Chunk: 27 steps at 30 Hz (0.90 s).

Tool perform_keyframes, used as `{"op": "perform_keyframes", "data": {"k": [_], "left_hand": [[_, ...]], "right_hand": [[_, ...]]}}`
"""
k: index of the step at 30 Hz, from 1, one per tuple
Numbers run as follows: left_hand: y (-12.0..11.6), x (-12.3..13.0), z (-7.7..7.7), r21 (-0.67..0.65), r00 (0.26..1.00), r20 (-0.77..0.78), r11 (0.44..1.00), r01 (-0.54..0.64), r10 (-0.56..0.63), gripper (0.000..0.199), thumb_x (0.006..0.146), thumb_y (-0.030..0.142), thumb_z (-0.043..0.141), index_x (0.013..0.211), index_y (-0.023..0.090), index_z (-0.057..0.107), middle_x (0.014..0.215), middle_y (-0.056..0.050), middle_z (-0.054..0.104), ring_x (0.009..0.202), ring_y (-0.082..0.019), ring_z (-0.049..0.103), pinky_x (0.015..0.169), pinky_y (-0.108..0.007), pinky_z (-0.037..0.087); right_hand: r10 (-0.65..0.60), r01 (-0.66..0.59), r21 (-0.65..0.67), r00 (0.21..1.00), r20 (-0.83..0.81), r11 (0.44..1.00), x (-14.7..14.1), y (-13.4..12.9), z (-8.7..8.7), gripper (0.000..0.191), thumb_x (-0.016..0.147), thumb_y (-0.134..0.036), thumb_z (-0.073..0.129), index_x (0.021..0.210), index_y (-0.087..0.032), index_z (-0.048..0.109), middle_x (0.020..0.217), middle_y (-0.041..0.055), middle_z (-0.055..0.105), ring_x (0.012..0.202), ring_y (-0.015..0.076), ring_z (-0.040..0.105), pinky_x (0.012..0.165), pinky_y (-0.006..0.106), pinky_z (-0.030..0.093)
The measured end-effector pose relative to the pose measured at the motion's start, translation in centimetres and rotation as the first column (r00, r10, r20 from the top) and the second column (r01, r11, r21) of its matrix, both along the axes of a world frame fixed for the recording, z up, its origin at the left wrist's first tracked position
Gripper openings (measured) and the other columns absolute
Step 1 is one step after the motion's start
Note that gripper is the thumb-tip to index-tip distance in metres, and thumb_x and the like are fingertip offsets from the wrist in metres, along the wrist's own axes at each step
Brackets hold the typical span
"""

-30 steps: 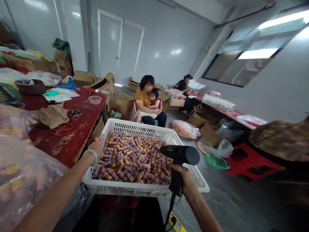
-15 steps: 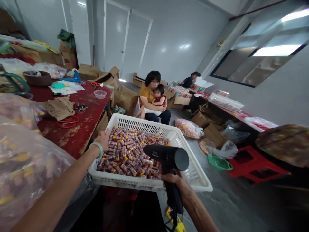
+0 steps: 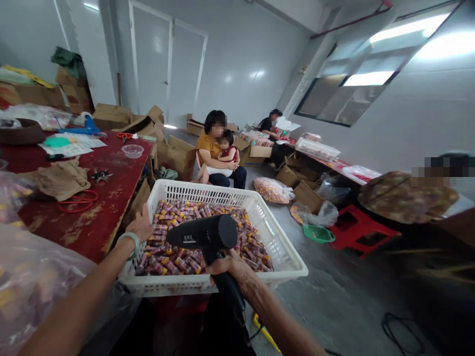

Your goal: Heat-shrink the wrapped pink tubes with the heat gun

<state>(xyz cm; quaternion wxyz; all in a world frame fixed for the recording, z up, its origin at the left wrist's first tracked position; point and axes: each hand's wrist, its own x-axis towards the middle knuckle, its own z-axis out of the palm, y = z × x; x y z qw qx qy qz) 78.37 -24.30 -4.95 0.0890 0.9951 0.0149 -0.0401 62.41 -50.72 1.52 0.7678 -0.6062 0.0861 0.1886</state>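
Observation:
My right hand (image 3: pixel 227 266) is wrapped round the handle of a black hair dryer (image 3: pixel 202 232). The dryer's nozzle points left, over many small wrapped pieces (image 3: pixel 180 259) with purple labels and yellow ends. These lie in a white plastic basket (image 3: pixel 284 247) with slotted walls. At the basket's left rim is my left hand (image 3: pixel 141 226), with a pale green bangle on the wrist. Its fingers are closed over that rim, though their tips are partly hidden.
A worn red table (image 3: pixel 115 198) on the left bears scissors, keys and a brown cloth. Clear plastic bags (image 3: pixel 40 277) bulge at the lower left. Two people (image 3: pixel 218 153) sit beyond the basket, with others farther right. A red stool (image 3: pixel 358 230) and a green tray (image 3: pixel 318 234) are on the floor.
The hair dryer has swung left across the basket in my right hand. The pieces now reach farther toward the basket's right side. My view has turned right; my left hand stays at the rim.

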Motion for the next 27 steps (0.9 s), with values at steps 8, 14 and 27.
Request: {"op": "perform_keyframes", "data": {"k": [8,14,27], "left_hand": [[-0.1,-0.5,0.3,-0.065,0.998,-0.013,0.996,-0.060,0.060,0.050,0.091,0.027,0.027,0.138,0.011,0.024,0.116,-0.019,0.057,0.098,-0.031,0.064,0.081,-0.039,0.048],[0.2,-1.5,1.1,-0.061,0.990,0.035,0.989,-0.137,0.139,0.040,0.095,0.033,0.017,0.114,0.008,0.041,0.093,-0.017,0.067,0.092,-0.030,0.066,0.076,-0.039,0.049],[-1.0,-1.6,1.2,0.008,0.983,0.050,0.984,-0.177,0.176,0.040,0.094,0.031,0.023,0.106,0.006,0.052,0.093,-0.021,0.068,0.092,-0.032,0.067,0.078,-0.041,0.050]], "right_hand": [[-0.309,0.313,-0.048,0.948,0.075,0.949,2.3,-0.4,-0.3,0.039,0.046,-0.019,0.073,0.082,-0.017,0.058,0.060,-0.0027,0.060,0.042,0.0126,0.051,0.040,0.023,0.042],[0.008,-0.004,-0.042,0.995,0.098,0.999,4.4,2.1,-1.2,0.031,0.053,-0.020,0.072,0.081,-0.015,0.061,0.059,-0.0005,0.061,0.042,0.0149,0.053,0.038,0.025,0.042],[-0.373,0.376,-0.042,0.925,0.068,0.926,4.5,-1.4,-2.6,0.044,0.046,-0.022,0.079,0.084,-0.020,0.056,0.064,-0.0040,0.060,0.045,0.0127,0.052,0.040,0.023,0.043]]}}
